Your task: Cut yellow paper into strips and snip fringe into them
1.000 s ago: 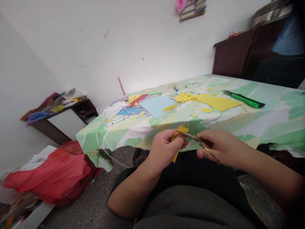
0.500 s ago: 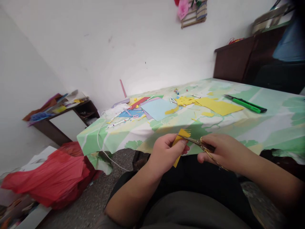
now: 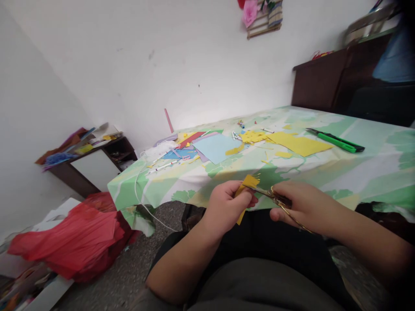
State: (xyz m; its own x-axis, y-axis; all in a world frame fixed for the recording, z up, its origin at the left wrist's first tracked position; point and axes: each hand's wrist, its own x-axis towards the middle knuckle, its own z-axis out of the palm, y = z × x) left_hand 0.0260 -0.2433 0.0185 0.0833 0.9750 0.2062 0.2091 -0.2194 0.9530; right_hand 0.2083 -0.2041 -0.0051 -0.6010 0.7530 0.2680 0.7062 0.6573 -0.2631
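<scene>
My left hand [image 3: 228, 205] pinches a narrow strip of yellow paper [image 3: 251, 180] between thumb and fingers, over my lap at the table's front edge. Fine cut fringes stick out from the strip's upper right end. In my right hand [image 3: 298, 203] is a pair of gold-handled scissors [image 3: 266, 192], my fingers closed on the handles. Their blades point left and lie across the upper part of the strip, just above my left thumb. How far the blades part is hard to make out.
On the patterned tablecloth [image 3: 382, 162] lie a green utility knife [image 3: 340, 141], a yellow sheet [image 3: 303, 144], yellow scraps [image 3: 253, 137], a light blue sheet [image 3: 214, 148] and several markers. A white cord [image 3: 138, 194] hangs over the edge. Red plastic bags [image 3: 71, 242] sit at lower left.
The scissor blades have shifted slightly to the right on the strip, their tips no longer reaching past its left edge. Both hands stay in nearly the same place; the view has shifted slightly.
</scene>
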